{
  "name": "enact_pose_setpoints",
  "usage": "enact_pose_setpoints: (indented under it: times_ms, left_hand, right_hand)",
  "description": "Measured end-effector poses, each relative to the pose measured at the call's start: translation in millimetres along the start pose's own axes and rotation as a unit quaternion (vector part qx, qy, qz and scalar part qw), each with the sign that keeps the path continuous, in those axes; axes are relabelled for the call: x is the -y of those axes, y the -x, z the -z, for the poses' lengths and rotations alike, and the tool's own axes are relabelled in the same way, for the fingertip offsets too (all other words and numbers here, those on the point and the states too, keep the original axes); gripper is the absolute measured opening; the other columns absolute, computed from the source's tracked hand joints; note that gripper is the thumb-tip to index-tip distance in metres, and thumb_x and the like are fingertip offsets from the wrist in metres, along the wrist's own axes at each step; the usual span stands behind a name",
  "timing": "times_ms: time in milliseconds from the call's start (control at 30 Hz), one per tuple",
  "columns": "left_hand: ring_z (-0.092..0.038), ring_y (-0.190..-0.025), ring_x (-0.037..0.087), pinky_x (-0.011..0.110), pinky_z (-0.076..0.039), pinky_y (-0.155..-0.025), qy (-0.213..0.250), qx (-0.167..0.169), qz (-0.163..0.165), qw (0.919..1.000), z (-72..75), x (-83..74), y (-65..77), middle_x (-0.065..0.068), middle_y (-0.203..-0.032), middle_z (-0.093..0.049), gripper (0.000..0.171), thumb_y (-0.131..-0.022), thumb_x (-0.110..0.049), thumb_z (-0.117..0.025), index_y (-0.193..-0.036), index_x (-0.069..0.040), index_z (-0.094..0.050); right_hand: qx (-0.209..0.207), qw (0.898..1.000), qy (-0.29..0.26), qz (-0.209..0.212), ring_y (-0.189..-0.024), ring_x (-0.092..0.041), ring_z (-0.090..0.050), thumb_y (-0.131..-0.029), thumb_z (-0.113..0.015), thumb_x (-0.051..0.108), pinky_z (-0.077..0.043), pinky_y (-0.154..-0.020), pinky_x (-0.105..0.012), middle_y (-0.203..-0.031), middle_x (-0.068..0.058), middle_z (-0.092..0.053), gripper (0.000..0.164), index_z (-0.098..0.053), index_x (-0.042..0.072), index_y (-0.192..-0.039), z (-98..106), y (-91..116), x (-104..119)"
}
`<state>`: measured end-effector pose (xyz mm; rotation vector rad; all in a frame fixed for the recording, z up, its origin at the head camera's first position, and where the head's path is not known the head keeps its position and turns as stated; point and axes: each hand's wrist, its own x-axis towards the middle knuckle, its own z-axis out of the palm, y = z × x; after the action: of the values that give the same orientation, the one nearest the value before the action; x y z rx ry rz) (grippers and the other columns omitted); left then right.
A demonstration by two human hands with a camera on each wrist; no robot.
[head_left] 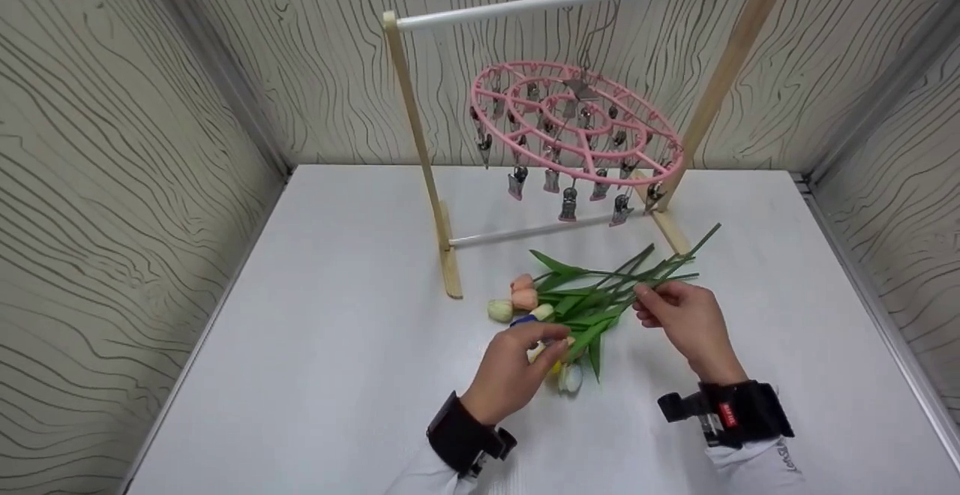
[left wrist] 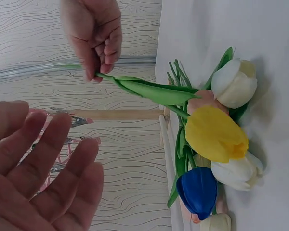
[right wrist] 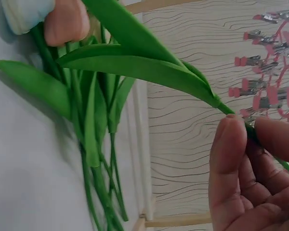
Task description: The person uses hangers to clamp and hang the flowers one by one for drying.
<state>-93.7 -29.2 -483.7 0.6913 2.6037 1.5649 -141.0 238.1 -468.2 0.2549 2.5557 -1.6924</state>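
Note:
An artificial yellow tulip [left wrist: 216, 134] has its green stem [right wrist: 226, 109] pinched between the thumb and finger of my right hand [head_left: 690, 324]. The stem rises at a slant from the flower to that hand. My left hand [head_left: 514, 371] is beside the flower heads, fingers loosely bent and holding nothing; in the left wrist view it stands apart from the flowers. Under the held stem lies a bunch of tulips on the table: white [left wrist: 235, 83], blue [left wrist: 197, 192] and peach [head_left: 524, 298] heads, with overlapping leaves and stems. In the head view the left hand partly covers the yellow head.
Behind the flowers stands a wooden rack [head_left: 420, 127] with a white top bar [head_left: 517, 6]. From it hangs a tilted pink round drying hanger [head_left: 525, 148] with several metal clips [head_left: 568, 204]. Wood-grain panels [head_left: 330, 67] enclose the white table [head_left: 315, 255].

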Motion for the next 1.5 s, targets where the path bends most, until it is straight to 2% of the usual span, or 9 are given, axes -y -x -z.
enact_pose_setpoints:
  times_ms: [133, 233, 500, 667, 867, 1133, 1233, 1367, 1500]
  left_hand:
    - [-0.07, -0.12, 0.018, 0.033, -0.056, -0.104, -0.012, -0.021, 0.003, 0.9997, -4.0, -4.5, -4.7, 0.006, -0.125, -0.077, 0.029, -0.106, -0.023, -0.065, -0.128, -0.006, -0.074]
    - [-0.068, -0.124, 0.02, 0.036, -0.055, -0.108, -0.031, -0.034, 0.001, 0.9989, -5.1, -9.2, -9.3, 0.006, -0.129, -0.075, 0.031, -0.106, -0.026, -0.065, -0.131, -0.007, -0.073]
    - [-0.064, -0.13, 0.022, 0.04, -0.051, -0.113, -0.045, -0.05, -0.031, 0.9972, -2.2, -21.4, -19.8, 0.007, -0.134, -0.073, 0.035, -0.106, -0.028, -0.065, -0.134, -0.009, -0.071]
    - [-0.066, -0.13, 0.022, 0.036, -0.052, -0.112, -0.023, -0.035, -0.051, 0.9978, 1.5, -24.5, -23.9, 0.009, -0.134, -0.073, 0.034, -0.106, -0.025, -0.065, -0.134, -0.007, -0.071]
    - [-0.07, -0.122, 0.018, 0.031, -0.056, -0.106, 0.006, -0.02, -0.064, 0.9977, 4.1, -23.8, -28.3, 0.008, -0.128, -0.077, 0.032, -0.105, -0.024, -0.066, -0.131, -0.007, -0.074]
    - [-0.073, -0.107, 0.013, 0.024, -0.06, -0.092, 0.022, -0.028, -0.064, 0.9973, 8.7, -25.3, -27.4, 0.008, -0.114, -0.081, 0.024, -0.102, -0.02, -0.07, -0.119, -0.005, -0.079]
    - [-0.07, -0.107, 0.016, 0.025, -0.058, -0.094, 0.025, -0.043, -0.068, 0.9964, 11.3, -23.0, -26.7, 0.008, -0.111, -0.082, 0.024, -0.103, -0.021, -0.07, -0.117, -0.005, -0.079]
    - [-0.074, -0.107, 0.019, 0.027, -0.059, -0.096, 0.042, -0.067, -0.063, 0.9949, 16.9, -17.7, -26.3, 0.01, -0.107, -0.082, 0.025, -0.104, -0.023, -0.069, -0.116, -0.004, -0.079]
    - [-0.077, -0.101, 0.022, 0.028, -0.063, -0.087, 0.078, -0.089, -0.041, 0.992, 24.9, -13.4, -26.1, 0.012, -0.108, -0.08, 0.026, -0.105, -0.023, -0.068, -0.115, -0.002, -0.078]
  right_hand:
    - [0.006, 0.996, 0.069, 0.05, -0.08, -0.006, -0.069, -0.104, -0.07, 0.031, -0.056, -0.072, -0.021, -0.089, -0.001, -0.077, 0.034, -0.077, -0.001, -0.113, -2.5, 13.6, 24.3]
    - [0.009, 0.991, 0.096, 0.091, -0.08, -0.01, -0.068, -0.103, -0.071, 0.026, -0.053, -0.069, -0.022, -0.09, -0.006, -0.077, 0.026, -0.079, 0.003, -0.113, -4.4, 24.8, 40.9]
    - [0.025, 0.975, 0.102, 0.196, -0.082, 0.001, -0.069, -0.1, -0.072, 0.012, -0.056, -0.074, -0.018, -0.105, -0.009, -0.08, 0.016, -0.079, 0.008, -0.114, -7.6, 48.4, 70.4]
    - [0.029, 0.964, 0.117, 0.237, -0.09, 0.001, -0.072, -0.098, -0.073, 0.006, -0.057, -0.077, -0.016, -0.106, -0.007, -0.081, 0.016, -0.079, 0.008, -0.113, -11.5, 52.9, 81.5]
    - [0.037, 0.953, 0.137, 0.267, -0.089, -0.005, -0.073, -0.097, -0.072, 0.002, -0.057, -0.075, -0.018, -0.102, -0.002, -0.081, 0.018, -0.079, 0.01, -0.112, -15.2, 53.6, 92.9]
    - [0.06, 0.943, 0.133, 0.3, -0.089, -0.011, -0.076, -0.096, -0.075, 0.004, -0.059, -0.077, -0.021, -0.103, -0.002, -0.081, 0.017, -0.079, 0.011, -0.11, -20.8, 51.8, 104.3]
    - [0.061, 0.944, 0.133, 0.296, -0.088, -0.011, -0.075, -0.098, -0.074, 0.009, -0.059, -0.077, -0.02, -0.102, -0.001, -0.081, 0.016, -0.079, 0.01, -0.113, -21.3, 50.1, 108.2]
    - [0.032, 0.95, 0.127, 0.283, -0.087, -0.01, -0.073, -0.101, -0.072, 0.014, -0.056, -0.076, -0.016, -0.105, -0.005, -0.081, 0.019, -0.079, 0.009, -0.117, -18.8, 44.3, 113.0]
    - [-0.004, 0.956, 0.124, 0.266, -0.087, -0.012, -0.071, -0.103, -0.07, 0.017, -0.052, -0.076, -0.012, -0.106, -0.01, -0.08, 0.022, -0.078, 0.006, -0.12, -16.6, 31.8, 118.3]
